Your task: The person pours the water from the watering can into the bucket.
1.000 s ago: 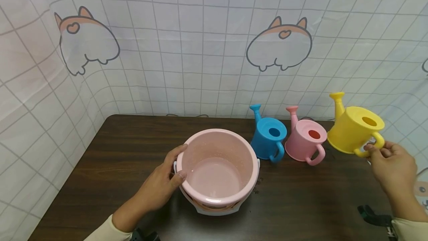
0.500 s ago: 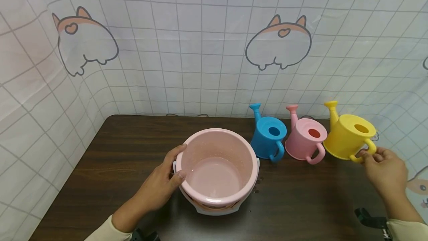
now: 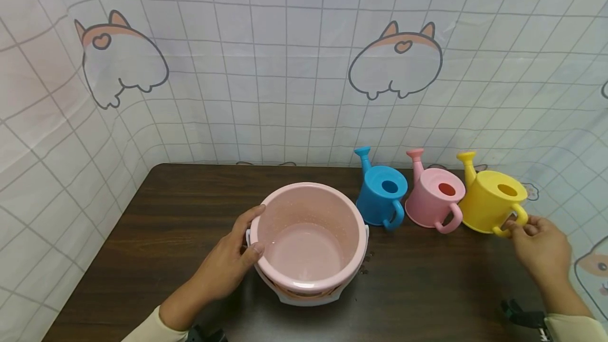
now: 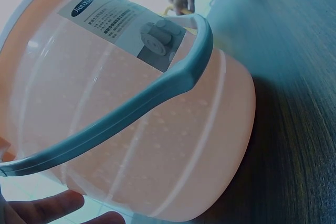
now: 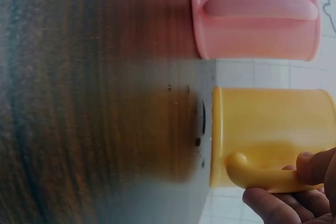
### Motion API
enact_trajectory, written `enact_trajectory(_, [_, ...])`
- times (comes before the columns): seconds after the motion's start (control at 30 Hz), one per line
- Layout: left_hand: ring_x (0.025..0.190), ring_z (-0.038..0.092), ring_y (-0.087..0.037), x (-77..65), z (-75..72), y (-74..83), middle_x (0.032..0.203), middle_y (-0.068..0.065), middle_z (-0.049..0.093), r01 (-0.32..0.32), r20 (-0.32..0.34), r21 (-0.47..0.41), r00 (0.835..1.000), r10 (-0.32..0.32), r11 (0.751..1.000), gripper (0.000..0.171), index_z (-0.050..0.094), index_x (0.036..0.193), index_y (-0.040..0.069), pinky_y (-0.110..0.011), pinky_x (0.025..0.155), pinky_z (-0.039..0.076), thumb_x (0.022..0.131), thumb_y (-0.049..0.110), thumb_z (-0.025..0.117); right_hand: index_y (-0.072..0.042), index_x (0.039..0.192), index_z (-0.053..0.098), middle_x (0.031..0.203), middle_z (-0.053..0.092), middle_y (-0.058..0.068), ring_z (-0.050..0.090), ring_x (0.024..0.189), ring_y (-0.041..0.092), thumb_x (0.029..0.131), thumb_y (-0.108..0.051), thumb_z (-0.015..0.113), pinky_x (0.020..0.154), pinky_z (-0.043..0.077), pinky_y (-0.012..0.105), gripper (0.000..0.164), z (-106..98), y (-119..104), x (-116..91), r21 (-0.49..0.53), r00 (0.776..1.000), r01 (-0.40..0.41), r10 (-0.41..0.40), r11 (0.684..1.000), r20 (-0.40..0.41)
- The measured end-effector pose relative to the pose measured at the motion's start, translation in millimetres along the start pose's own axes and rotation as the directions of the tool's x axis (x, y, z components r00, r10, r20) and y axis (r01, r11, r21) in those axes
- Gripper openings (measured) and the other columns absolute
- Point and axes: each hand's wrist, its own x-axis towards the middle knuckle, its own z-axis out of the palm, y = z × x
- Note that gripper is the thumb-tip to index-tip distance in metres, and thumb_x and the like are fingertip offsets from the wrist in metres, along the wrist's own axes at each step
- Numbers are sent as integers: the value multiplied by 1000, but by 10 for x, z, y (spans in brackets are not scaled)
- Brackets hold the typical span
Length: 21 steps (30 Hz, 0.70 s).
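My left hand (image 3: 228, 260) holds the rim of a pale pink bucket (image 3: 309, 284), its thumb over the near left side and other fingers outside. The bucket's grey-blue handle (image 4: 142, 100) hangs down in the left wrist view. At the right, my right hand (image 3: 543, 247) pinches the handle of a yellow watering can (image 3: 491, 207). The can is upright; whether its base touches the table I cannot tell. Close to its left stand a pink watering can (image 3: 429, 205) and a blue watering can (image 3: 377, 202), spouts toward the wall.
A dark wooden table (image 3: 180, 226) carries everything. White grid-patterned cloth (image 3: 304, 94) with cartoon animals hangs behind and at both sides. A few water drops (image 3: 366, 265) lie right of the bucket.
The right hand has brought the yellow watering can down and left, closer to the pink one. The left hand and the bucket stay in place.
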Motion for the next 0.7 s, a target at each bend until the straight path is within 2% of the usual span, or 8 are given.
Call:
enact_trajectory(0.2, [105,63,-15,-3,0,7,132,-11,61,10,2,6,1000,-10,1000,61,25,160,33,-43,86,52,106,48,48,14,124,60,113,69,30,59,75,22,100,-30,61,57,40,31,50,59,26,-6,-7,1000,-21,21,1000,8])
enact_trajectory(0.5, [105,63,-16,4,-2,8,132,-12,61,13,4,3,1000,-13,1000,61,24,160,33,-44,85,52,106,51,47,13,123,60,112,69,30,60,77,26,101,-34,60,60,40,36,53,99,84,-26,10,998,-43,43,999,37])
enact_trajectory(0.7, [104,64,-16,7,-16,18,131,-13,61,16,12,10,1000,-16,1000,61,24,160,33,-44,85,52,106,50,47,14,124,59,116,66,33,61,89,38,100,-34,62,64,40,39,54,114,98,-50,36,998,-24,22,999,50])
